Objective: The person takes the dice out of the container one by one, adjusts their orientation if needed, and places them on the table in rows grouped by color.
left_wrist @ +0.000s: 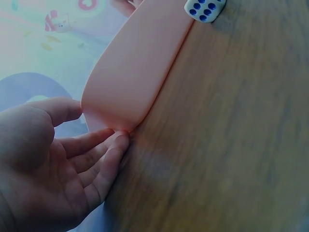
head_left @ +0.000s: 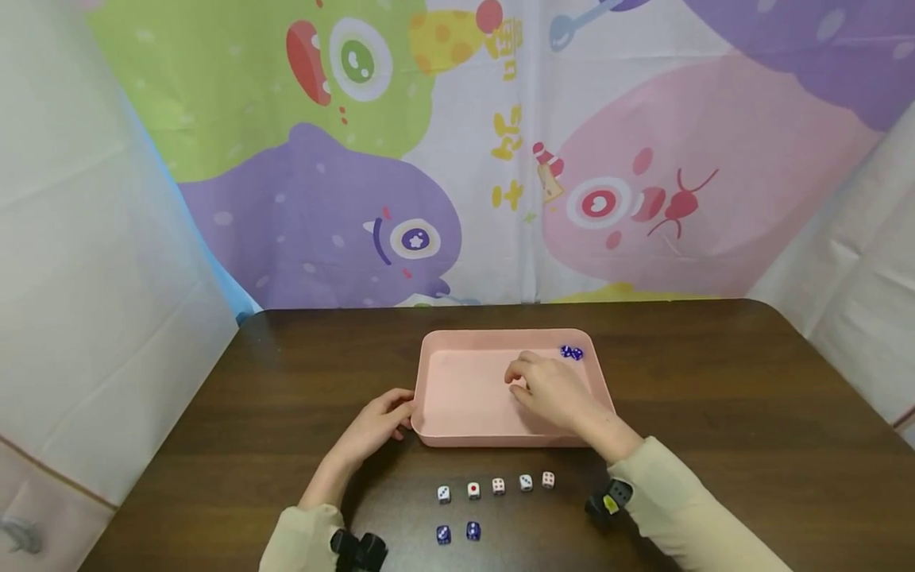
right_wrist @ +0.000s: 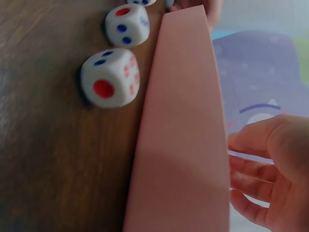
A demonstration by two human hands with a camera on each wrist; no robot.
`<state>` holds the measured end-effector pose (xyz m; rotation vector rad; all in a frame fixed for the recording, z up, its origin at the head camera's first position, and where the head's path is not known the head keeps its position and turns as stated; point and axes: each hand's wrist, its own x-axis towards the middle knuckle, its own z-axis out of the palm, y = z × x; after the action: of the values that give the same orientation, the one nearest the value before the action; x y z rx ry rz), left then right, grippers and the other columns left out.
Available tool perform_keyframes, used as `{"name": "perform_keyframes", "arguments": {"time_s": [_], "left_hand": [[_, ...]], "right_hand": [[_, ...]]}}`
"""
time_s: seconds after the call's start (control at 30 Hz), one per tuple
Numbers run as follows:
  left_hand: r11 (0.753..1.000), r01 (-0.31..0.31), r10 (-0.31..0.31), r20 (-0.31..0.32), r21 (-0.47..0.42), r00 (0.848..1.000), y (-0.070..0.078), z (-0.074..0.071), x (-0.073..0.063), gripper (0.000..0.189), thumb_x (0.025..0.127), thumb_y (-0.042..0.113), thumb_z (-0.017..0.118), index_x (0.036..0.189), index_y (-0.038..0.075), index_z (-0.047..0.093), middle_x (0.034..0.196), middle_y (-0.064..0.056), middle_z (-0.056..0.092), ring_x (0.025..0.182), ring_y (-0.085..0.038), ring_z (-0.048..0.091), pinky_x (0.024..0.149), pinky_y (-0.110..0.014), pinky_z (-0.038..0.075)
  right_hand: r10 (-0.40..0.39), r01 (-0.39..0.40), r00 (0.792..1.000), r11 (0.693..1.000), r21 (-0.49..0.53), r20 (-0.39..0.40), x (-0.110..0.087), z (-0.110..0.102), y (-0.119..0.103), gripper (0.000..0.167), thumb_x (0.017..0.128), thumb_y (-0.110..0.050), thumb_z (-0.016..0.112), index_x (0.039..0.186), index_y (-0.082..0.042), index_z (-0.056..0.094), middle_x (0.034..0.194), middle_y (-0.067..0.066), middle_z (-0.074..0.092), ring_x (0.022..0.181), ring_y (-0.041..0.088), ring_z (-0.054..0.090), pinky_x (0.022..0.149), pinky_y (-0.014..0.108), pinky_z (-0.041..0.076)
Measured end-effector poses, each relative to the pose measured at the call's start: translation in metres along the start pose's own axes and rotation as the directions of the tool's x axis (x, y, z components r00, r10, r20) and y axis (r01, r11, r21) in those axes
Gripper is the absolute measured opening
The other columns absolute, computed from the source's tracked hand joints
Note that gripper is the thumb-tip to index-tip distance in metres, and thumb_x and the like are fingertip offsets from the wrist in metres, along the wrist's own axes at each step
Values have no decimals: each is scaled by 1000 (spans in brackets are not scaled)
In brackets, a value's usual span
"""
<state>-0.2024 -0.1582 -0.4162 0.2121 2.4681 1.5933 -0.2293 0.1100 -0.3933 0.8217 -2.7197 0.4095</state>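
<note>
A pink rectangular tray [head_left: 472,389] lies on the dark wooden table. At its left side my left hand [head_left: 375,427] holds the tray, thumb at the rim and fingers against the lower edge, as the left wrist view shows. My right hand [head_left: 554,389] is over the tray's right half, fingers loosely bent and apart, with nothing visible between them. Its fingertips pass behind the tray wall [right_wrist: 183,121] in the right wrist view. Two dark blue dice [head_left: 572,352] sit side by side in the tray's far right corner.
Several white dice [head_left: 498,485] stand in a row in front of the tray. Nearer to me are two more blue dice [head_left: 458,533]. Behind the table hangs a cartoon-printed curtain [head_left: 400,222]; a white cloth [head_left: 86,199] hangs at the left.
</note>
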Motion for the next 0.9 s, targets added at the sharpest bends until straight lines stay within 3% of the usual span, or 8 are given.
{"name": "perform_keyframes", "arguments": {"time_s": [0.2,0.57,0.67,0.9], "left_hand": [[1000,6,-6,-11,4,1000,-22,2,13,34,92,19,51,119,-3,52,85,-9,59,77,-16,54,63,-29,49],[1000,-6,6,-11,14,1000,-23,2,14,35,92,19,51,119,-3,52,85,-9,59,77,-16,55,62,-28,49],[1000,-13,13,-9,16,1000,-23,2,14,35,92,19,50,119,-3,52,85,-9,59,77,-16,55,63,-28,49],[1000,-13,12,13,10,1000,-20,0,10,35,93,17,48,120,-5,50,86,-11,58,79,-19,55,64,-31,49]], "right_hand": [[17,-17,1000,1000,-1,26,0,4,8,15,79,-13,65,93,-8,65,91,4,60,77,18,61,65,32,48],[69,-69,994,998,-8,88,6,9,19,25,86,-16,58,107,-2,62,107,12,59,99,29,57,84,43,46],[62,-62,987,998,-6,147,7,11,22,30,87,-15,56,114,0,59,115,15,56,107,31,54,90,44,43],[92,-98,948,995,4,305,7,16,21,44,88,-16,55,128,-1,48,138,21,37,127,35,36,101,48,33]]}}
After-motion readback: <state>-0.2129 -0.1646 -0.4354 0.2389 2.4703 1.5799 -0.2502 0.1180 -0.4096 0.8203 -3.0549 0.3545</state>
